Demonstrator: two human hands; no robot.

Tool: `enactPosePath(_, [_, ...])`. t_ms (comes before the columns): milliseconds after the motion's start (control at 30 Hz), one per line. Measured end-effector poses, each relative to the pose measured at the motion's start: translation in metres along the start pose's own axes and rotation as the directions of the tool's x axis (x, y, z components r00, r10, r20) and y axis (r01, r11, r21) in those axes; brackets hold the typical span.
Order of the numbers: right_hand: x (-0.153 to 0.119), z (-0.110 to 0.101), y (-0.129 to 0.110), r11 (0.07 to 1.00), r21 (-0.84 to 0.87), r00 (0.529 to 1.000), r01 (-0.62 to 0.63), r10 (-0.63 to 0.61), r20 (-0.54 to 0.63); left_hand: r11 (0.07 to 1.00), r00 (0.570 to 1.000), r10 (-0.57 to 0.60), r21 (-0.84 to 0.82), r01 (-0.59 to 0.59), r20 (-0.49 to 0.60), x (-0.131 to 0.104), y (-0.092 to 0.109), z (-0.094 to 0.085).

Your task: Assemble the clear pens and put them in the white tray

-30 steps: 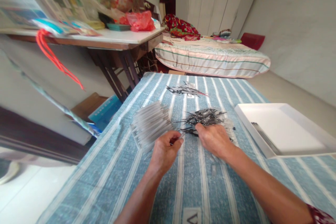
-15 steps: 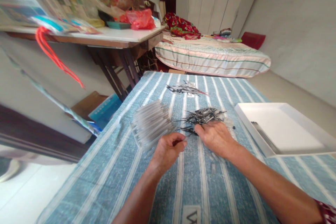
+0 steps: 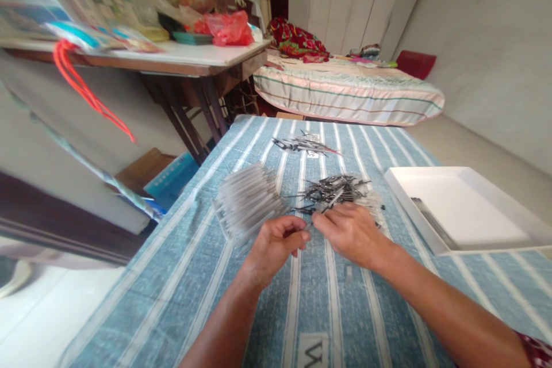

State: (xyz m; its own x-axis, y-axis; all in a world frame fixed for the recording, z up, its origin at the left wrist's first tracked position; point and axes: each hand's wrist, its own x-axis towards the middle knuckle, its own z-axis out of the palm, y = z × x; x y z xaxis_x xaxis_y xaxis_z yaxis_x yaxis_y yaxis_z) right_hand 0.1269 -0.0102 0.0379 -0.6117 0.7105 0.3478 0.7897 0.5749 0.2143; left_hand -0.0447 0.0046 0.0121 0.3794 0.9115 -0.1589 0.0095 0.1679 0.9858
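Pinched fingers of my left hand [image 3: 280, 244] are at the middle of the striped cloth [image 3: 185, 276], beside a stack of thin whitish sticks [image 3: 250, 201]. What they hold is too small to make out. Close on its right, my right hand [image 3: 351, 233] is closed, with a thin clear-and-dark piece showing above its fingers. Just beyond it lies a loose pile of black and clear thin pieces [image 3: 336, 188]. A smaller group of similar dark pieces [image 3: 304, 144] lies farther back, one with a reddish end.
A white tray [image 3: 483, 207] at the right holds a few dark thin sticks [image 3: 433, 221]. At the left back stands a side table [image 3: 215, 56] with bags, a red plastic bag [image 3: 230, 29] and hanging red cords [image 3: 92, 98]. A bed [image 3: 349, 89] is behind.
My right hand has moved slightly left and down from the pile, closer to my left hand, and a thin piece now shows above its fingers. My left hand has barely moved.
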Motion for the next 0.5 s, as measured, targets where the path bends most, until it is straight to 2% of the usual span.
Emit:
enactPosePath(100, [-0.008,-0.008,-0.001,0.989,0.138,0.997,-0.049,0.057,-0.055,0.993,0.998,0.054,-0.1,-0.056,-0.02,-0.001,0.001,0.001])
enactPosePath(167, [-0.016,-0.013,0.003,0.955,0.259,0.987,-0.144,0.157,-0.027,0.982,0.994,0.086,-0.161,-0.095,-0.063,-0.001,0.002,0.002])
enactPosePath(233, [-0.026,-0.014,0.009,0.888,0.378,0.965,-0.262,0.251,0.08,0.969,0.988,0.116,-0.206,-0.135,-0.101,-0.001,0.002,0.002])
enactPosePath(300, [-0.037,-0.011,0.013,0.81,0.451,0.924,-0.376,0.292,0.246,0.958,0.984,0.138,-0.237,-0.161,-0.112,-0.001,0.002,0.001])
enactPosePath(400, [-0.054,-0.003,0.013,0.742,0.446,0.84,-0.5,0.29,0.459,0.947,0.985,0.146,-0.273,-0.167,-0.096,-0.002,0.001,0.002])
enactPosePath(500, [-0.066,0.005,0.005,0.724,0.421,0.788,-0.547,0.274,0.552,0.937,0.988,0.136,-0.314,-0.153,-0.074,-0.002,0.001,0.003])
